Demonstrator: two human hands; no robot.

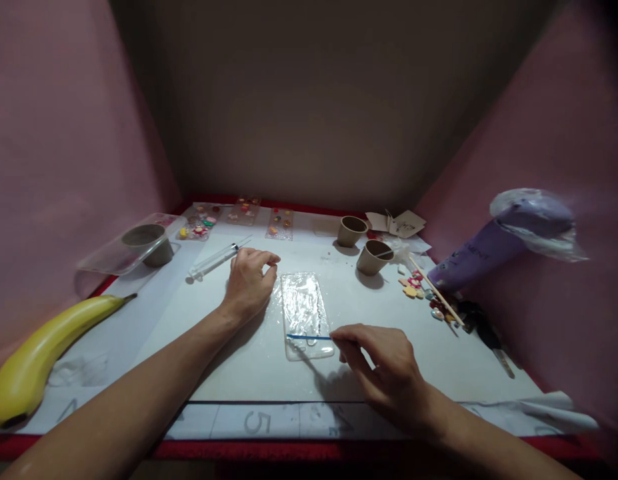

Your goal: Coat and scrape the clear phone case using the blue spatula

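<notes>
A clear phone case (303,307) lies flat on the white sheet, its inner face coated with a glossy clear layer. Across its near end is a thin blue stick (309,337), pinched at its right end by the thumb and fingers of my right hand (381,360). I cannot tell whether the stick touches the coating. My left hand (251,280) rests on the sheet just left of the case's far corner, fingers curled in and nothing seen in them. Behind that hand lies a clear syringe (213,261) with a needle.
Brown cups (352,232) stand at the back right, one with a stick (386,253) inside. Small charms (413,285), a wooden stick (436,291) and a purple tube (483,250) lie right. Decorated cases (280,224) line the back. A banana-shaped object (43,350) lies left, near a clear tray (101,257).
</notes>
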